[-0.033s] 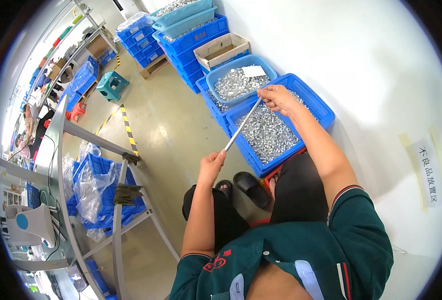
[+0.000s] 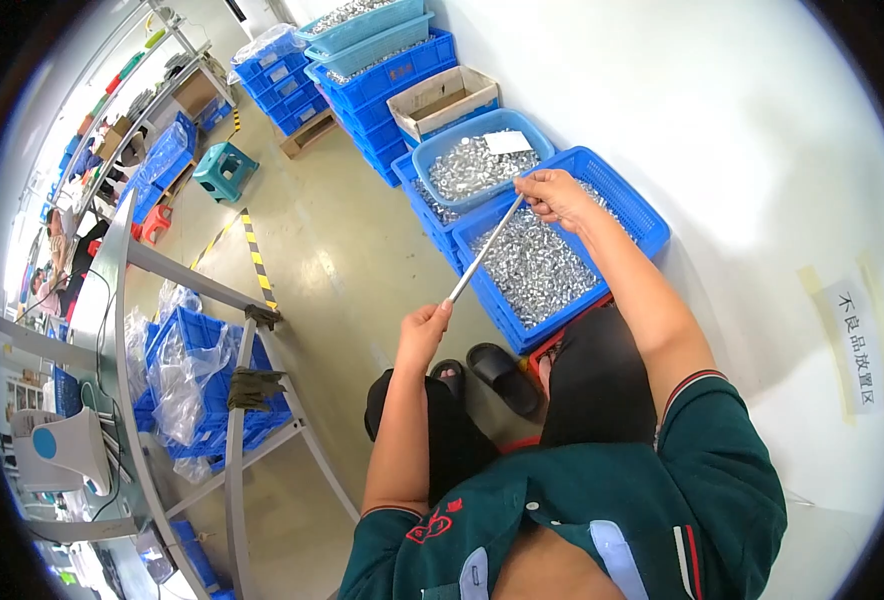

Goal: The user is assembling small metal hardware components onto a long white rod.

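Observation:
A thin, straight, silvery rod point(image 2: 484, 255) slants between my two hands. My left hand point(image 2: 425, 328) grips its lower, nearer end with the fingers closed. At the upper end my right hand point(image 2: 558, 198) pinches the rod between thumb and fingers. That hand is above a blue plastic basket point(image 2: 644, 222) filled with small, shiny metal pieces point(image 2: 537, 272). My left hand is over the floor, left of the basket.
Behind the basket stands a lighter blue tub point(image 2: 427, 160) of metal parts with a white paper on top. Stacked blue crates point(image 2: 382, 90) line the white wall. On the left are a metal-framed table point(image 2: 202, 285), plastic-wrapped crates point(image 2: 197, 375) and a green stool point(image 2: 226, 172).

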Demonstrator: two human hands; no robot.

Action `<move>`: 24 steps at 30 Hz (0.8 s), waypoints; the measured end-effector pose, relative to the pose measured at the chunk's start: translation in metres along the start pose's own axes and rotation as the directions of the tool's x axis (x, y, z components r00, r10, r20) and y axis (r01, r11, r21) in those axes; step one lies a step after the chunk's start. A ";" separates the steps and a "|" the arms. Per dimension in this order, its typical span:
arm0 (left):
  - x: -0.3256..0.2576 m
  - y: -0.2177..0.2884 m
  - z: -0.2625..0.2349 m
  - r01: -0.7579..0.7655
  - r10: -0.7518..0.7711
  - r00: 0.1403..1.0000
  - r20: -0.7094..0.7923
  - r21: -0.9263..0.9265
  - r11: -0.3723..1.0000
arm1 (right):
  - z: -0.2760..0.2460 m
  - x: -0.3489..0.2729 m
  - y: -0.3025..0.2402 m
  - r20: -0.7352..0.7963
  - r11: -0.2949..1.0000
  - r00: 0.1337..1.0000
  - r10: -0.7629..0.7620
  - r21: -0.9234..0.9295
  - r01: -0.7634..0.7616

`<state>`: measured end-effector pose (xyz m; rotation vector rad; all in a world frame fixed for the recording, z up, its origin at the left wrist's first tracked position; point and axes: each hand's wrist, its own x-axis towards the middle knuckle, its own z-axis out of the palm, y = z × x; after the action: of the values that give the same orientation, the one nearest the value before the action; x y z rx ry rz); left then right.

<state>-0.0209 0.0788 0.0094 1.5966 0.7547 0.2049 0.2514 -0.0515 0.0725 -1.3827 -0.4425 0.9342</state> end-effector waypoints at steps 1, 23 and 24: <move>0.001 -0.002 0.000 -0.023 0.024 1.000 -0.010 0.015 1.000 | 0.001 0.000 0.000 -0.010 1.000 1.000 -0.001 0.010 0.001; 0.003 0.008 0.011 0.020 -0.022 0.998 -0.052 -0.025 0.999 | 0.023 -0.006 0.012 0.244 0.967 0.943 0.226 -0.172 -0.187; 0.005 0.007 0.009 0.051 -0.055 0.997 -0.053 -0.075 0.996 | 0.022 -0.003 0.014 0.267 0.956 0.918 0.293 -0.110 -0.273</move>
<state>-0.0098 0.0738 0.0127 1.5044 0.8222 0.2366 0.2290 -0.0416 0.0644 -1.4063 -0.4998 1.3765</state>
